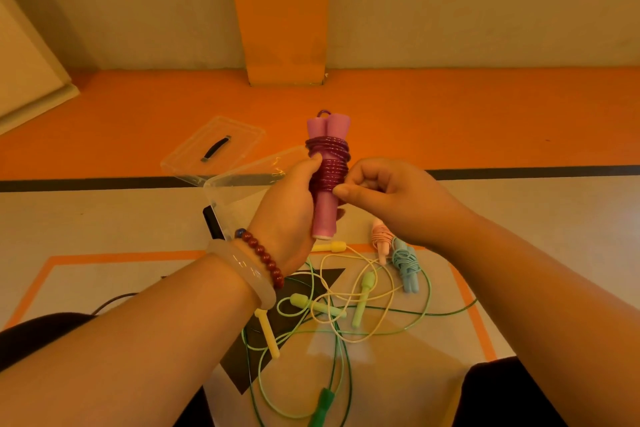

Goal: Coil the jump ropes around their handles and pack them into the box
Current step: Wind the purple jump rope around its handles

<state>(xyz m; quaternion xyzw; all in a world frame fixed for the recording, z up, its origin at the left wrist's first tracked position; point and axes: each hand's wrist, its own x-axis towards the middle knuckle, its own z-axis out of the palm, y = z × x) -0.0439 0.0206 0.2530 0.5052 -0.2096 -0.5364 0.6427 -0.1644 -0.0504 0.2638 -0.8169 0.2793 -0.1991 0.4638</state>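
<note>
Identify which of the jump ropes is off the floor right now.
The purple rope coiled round its pink foam handles, gripped upright by the left hand; the others lie on the floor.

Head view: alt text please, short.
The left hand holds the purple jump rope, coiled round its pink handles, upright, while the right hand pinches the coil. On the floor below lie loose yellow and green ropes, two coiled ropes, and the clear box with its lid off.

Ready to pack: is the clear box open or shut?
Open: its lid lies flat on the floor beyond the clear box, not on it.
</note>
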